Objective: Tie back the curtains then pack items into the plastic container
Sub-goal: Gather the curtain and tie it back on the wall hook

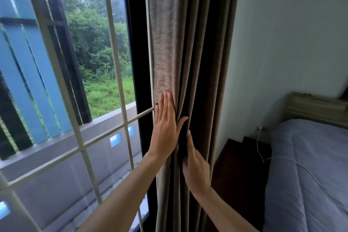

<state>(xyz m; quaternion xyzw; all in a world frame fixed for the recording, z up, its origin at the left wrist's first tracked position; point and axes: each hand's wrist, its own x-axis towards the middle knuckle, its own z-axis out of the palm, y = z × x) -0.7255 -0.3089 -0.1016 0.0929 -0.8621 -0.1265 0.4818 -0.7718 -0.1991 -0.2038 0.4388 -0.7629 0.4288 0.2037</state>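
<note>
Pressing flat left hand [165, 128] on curtain [188, 43]

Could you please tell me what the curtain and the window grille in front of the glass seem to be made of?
The curtain looks like a thick woven fabric, taupe and matte, with faint horizontal slubs and deep soft folds. The window grille seems to be painted metal, cream and smooth, in thin straight bars; painted wood cannot be ruled out.
</note>
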